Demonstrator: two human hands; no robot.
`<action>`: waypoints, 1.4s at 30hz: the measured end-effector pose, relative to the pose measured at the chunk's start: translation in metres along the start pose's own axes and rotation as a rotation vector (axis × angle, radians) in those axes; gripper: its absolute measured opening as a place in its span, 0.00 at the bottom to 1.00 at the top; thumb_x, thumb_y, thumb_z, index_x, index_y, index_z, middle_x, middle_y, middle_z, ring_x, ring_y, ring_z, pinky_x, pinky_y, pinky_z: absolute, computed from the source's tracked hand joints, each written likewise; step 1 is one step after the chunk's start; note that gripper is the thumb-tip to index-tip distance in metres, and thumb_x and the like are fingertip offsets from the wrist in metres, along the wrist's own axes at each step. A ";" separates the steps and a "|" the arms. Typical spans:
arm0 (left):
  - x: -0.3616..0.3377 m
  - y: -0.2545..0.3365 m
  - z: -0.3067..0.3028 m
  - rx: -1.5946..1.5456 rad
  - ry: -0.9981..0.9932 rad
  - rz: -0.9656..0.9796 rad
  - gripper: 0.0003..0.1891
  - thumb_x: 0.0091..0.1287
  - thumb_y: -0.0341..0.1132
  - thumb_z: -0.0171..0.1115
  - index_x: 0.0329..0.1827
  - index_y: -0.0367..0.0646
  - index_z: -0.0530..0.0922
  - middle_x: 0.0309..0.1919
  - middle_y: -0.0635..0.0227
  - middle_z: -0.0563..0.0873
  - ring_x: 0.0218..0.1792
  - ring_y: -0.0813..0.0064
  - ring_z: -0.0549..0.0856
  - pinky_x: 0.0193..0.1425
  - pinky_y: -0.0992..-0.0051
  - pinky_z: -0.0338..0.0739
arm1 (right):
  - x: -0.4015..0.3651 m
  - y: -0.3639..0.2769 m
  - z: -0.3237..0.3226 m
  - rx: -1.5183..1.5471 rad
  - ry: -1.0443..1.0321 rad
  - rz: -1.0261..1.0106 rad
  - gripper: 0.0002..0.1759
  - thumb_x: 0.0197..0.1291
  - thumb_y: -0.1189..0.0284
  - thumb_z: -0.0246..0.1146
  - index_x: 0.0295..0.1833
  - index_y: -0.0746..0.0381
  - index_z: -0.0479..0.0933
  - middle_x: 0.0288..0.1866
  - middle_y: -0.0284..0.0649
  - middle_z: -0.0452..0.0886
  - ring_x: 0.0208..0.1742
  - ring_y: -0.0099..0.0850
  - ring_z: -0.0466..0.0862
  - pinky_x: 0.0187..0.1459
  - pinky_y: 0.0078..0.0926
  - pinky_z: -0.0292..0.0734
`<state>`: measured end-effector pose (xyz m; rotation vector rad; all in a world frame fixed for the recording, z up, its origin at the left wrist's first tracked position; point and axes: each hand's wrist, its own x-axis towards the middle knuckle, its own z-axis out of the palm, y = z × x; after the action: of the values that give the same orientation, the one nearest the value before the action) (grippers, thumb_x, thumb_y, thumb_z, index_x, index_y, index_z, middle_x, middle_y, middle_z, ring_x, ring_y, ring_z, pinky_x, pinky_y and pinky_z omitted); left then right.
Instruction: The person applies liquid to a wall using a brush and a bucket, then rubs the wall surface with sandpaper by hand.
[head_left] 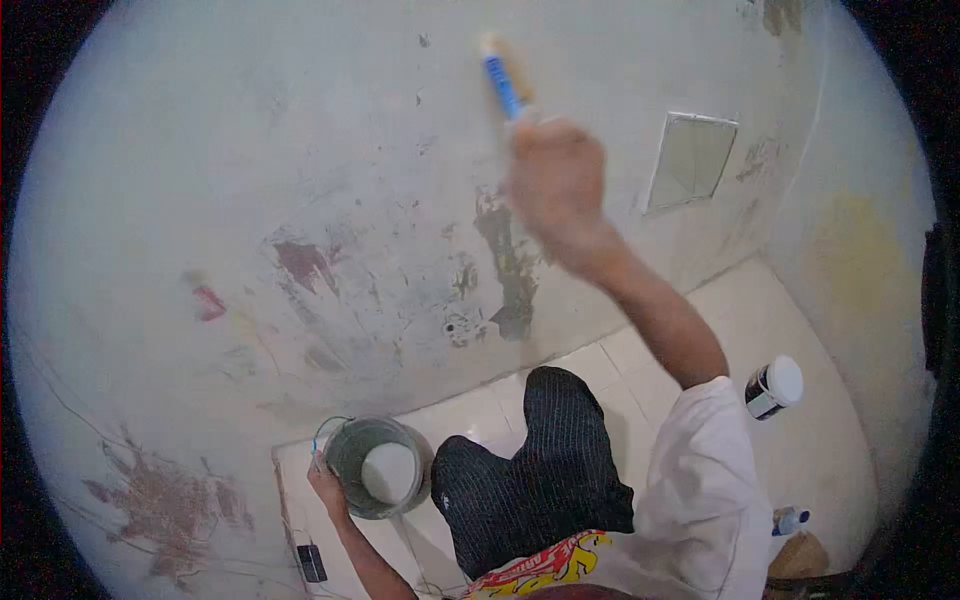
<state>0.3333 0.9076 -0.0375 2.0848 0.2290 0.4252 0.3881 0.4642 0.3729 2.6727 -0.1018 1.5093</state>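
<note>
My right hand (560,180) is raised against the wall, smeared a little by motion, its fingers wrapped round a paintbrush (501,86). The brush has a blue part with lettering, and its pale tip points up and overlaps the wall (350,130). Low on the left, my left hand (326,483) grips a grey-green bucket (345,450) at its left side, by the wire handle. Whitish liquid (390,472) covers the bottom of the bucket. Dark, peeling patches (510,265) mark the wall below my right hand.
A white-framed panel (693,160) is set in the wall at right. On the tiled floor (720,300) stand a white-lidded tub (776,387) and, further down, a small plastic bottle (789,521). A dark rectangular object (312,563) lies at lower left. My bent knees are beside the bucket.
</note>
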 end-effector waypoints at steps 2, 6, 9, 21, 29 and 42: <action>0.000 0.000 0.002 -0.105 0.047 -0.072 0.24 0.76 0.45 0.45 0.35 0.29 0.79 0.22 0.68 0.78 0.26 0.75 0.71 0.33 0.70 0.68 | -0.023 -0.037 0.006 0.179 0.003 -0.161 0.06 0.51 0.76 0.58 0.33 0.67 0.77 0.21 0.47 0.78 0.23 0.42 0.83 0.24 0.41 0.77; -0.011 0.037 0.005 -0.101 0.143 -0.025 0.24 0.75 0.44 0.46 0.34 0.29 0.78 0.23 0.67 0.78 0.26 0.76 0.71 0.33 0.71 0.67 | -0.050 -0.103 0.033 0.389 0.054 -0.303 0.14 0.49 0.76 0.61 0.40 0.75 0.77 0.20 0.48 0.79 0.22 0.40 0.84 0.21 0.34 0.77; -0.004 0.008 0.001 -0.109 -0.013 -0.161 0.20 0.74 0.41 0.47 0.36 0.30 0.78 0.25 0.66 0.77 0.28 0.74 0.72 0.36 0.69 0.68 | -0.077 -0.129 0.055 0.826 -0.147 -0.327 0.13 0.55 0.71 0.61 0.40 0.70 0.77 0.21 0.49 0.79 0.21 0.43 0.82 0.22 0.39 0.76; -0.016 0.003 -0.018 -0.059 0.009 -0.239 0.23 0.73 0.48 0.48 0.47 0.33 0.79 0.25 0.60 0.79 0.29 0.70 0.75 0.39 0.68 0.72 | -0.316 -0.151 0.144 1.168 -1.008 0.317 0.18 0.60 0.60 0.63 0.37 0.66 0.84 0.19 0.39 0.78 0.20 0.31 0.75 0.28 0.35 0.69; 0.003 0.019 0.014 0.052 0.119 -0.087 0.24 0.73 0.51 0.48 0.35 0.35 0.77 0.17 0.69 0.73 0.21 0.77 0.70 0.27 0.71 0.66 | -0.340 -0.131 0.150 1.227 -1.147 0.297 0.18 0.64 0.60 0.60 0.39 0.66 0.83 0.17 0.35 0.74 0.19 0.25 0.71 0.25 0.27 0.65; -0.007 0.021 0.002 -0.075 0.106 -0.216 0.23 0.73 0.50 0.49 0.36 0.35 0.79 0.17 0.68 0.74 0.23 0.79 0.71 0.29 0.72 0.67 | -0.372 -0.248 0.227 0.784 -0.898 -0.892 0.05 0.50 0.71 0.62 0.30 0.60 0.82 0.26 0.46 0.80 0.33 0.45 0.83 0.34 0.43 0.76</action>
<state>0.3280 0.8929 -0.0223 1.9413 0.4884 0.4069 0.4128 0.6980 -0.0696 2.9065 1.6425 0.0108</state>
